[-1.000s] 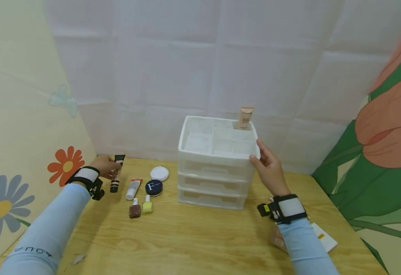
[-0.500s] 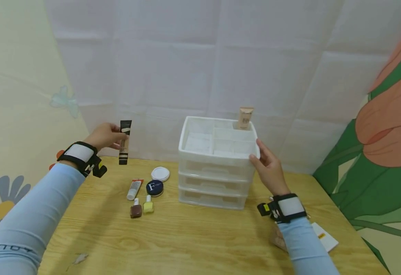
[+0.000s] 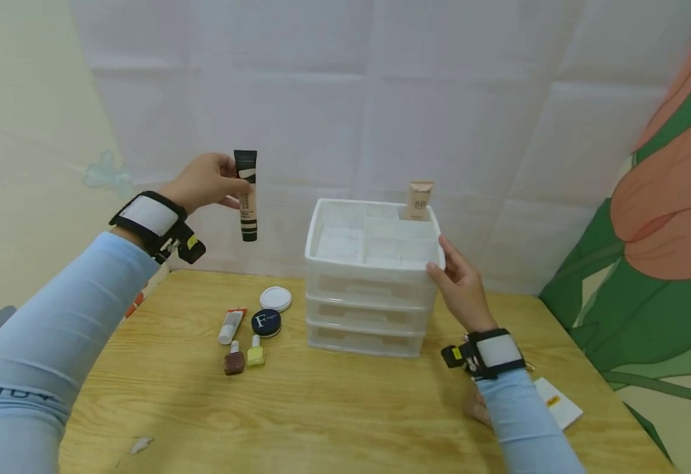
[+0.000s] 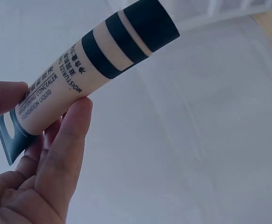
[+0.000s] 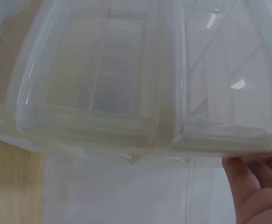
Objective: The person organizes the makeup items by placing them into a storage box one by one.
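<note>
In the head view my left hand [image 3: 206,182] pinches a black-and-beige foundation tube [image 3: 249,204] upright in the air, above and left of the drawer organizer. The left wrist view shows thumb and fingers around the foundation tube [image 4: 56,93], whose label reads concealer foundation liquid. My right hand [image 3: 462,289] grips the right edge of the white plastic drawer organizer [image 3: 345,264], thumb at the front. Its see-through drawers are closed. A beige BB cream tube [image 3: 419,199] stands in the back right compartment of the top tray.
On the table [image 3: 298,408] at left lie a small white tube [image 3: 231,327], a round white lid [image 3: 276,299], a dark compact [image 3: 266,323], a brown nail polish [image 3: 234,362] and a yellow one [image 3: 255,354]. A white box [image 3: 559,403] is partly behind the right forearm.
My left hand has lifted the foundation tube off the table and brought it up and to the right. The right hand has stayed on the organizer.
</note>
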